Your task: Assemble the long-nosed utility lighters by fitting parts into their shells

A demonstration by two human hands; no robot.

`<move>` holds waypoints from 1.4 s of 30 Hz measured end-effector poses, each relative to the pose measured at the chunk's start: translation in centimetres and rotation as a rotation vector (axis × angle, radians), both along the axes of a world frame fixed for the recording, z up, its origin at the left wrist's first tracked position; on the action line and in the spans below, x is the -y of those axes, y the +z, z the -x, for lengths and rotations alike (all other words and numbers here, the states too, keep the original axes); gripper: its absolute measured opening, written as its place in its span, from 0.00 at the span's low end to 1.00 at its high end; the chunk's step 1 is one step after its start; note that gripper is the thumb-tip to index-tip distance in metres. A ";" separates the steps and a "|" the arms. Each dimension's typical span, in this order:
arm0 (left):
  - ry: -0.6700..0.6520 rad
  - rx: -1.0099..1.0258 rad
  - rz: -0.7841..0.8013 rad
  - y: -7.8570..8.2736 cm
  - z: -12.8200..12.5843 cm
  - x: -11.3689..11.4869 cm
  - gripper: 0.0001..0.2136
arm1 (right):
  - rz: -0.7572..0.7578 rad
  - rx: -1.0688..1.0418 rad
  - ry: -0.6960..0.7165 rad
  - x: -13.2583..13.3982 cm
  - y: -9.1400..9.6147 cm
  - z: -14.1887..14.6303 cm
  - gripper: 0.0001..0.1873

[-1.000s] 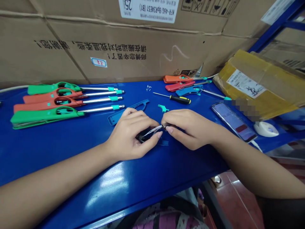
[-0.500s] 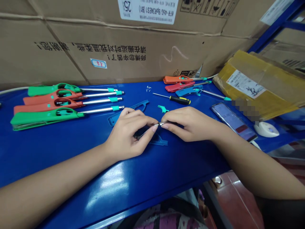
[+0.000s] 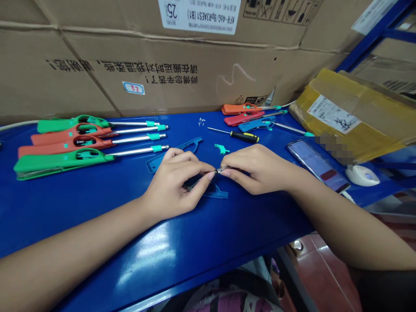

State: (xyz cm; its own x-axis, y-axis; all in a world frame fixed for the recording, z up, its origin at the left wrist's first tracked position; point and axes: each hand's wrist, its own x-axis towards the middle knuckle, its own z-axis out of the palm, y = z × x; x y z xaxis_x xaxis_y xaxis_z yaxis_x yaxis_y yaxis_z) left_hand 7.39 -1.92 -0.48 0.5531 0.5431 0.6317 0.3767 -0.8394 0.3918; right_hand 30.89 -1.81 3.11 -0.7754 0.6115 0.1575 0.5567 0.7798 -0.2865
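Between my two hands, just above the blue table (image 3: 156, 268), is a small black and metallic part (image 3: 218, 171), mostly covered by fingertips. My left hand (image 3: 178, 184) pinches its black end between thumb and forefinger. From the other side, my right hand (image 3: 260, 171) has thumb and forefinger closed on its metallic end. One blue lighter casing half (image 3: 155, 164) lies behind my left hand, partly hidden. Another blue casing half (image 3: 219, 192) shows beneath the left fingers. A teal trigger piece (image 3: 221, 149) rests beyond the fingertips.
Several long-nosed lighters (image 3: 65, 162) lie at left, with more lighters (image 3: 244, 118) at back right. A black-yellow screwdriver (image 3: 245, 136) lies near small screws (image 3: 202, 121). At right are a phone (image 3: 316, 164), a white mouse (image 3: 362, 175) and a taped parcel (image 3: 367, 117). Cardboard (image 3: 162, 56) stands behind.
Both hands keep their pinch in nearly the same place. The small part between the fingertips has turned slightly, and the whole view has shifted a little.
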 end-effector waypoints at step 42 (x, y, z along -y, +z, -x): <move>-0.055 0.054 -0.008 0.0 -0.1 -0.1 0.01 | -0.075 0.022 0.037 0.4 0.0 0.0 0.20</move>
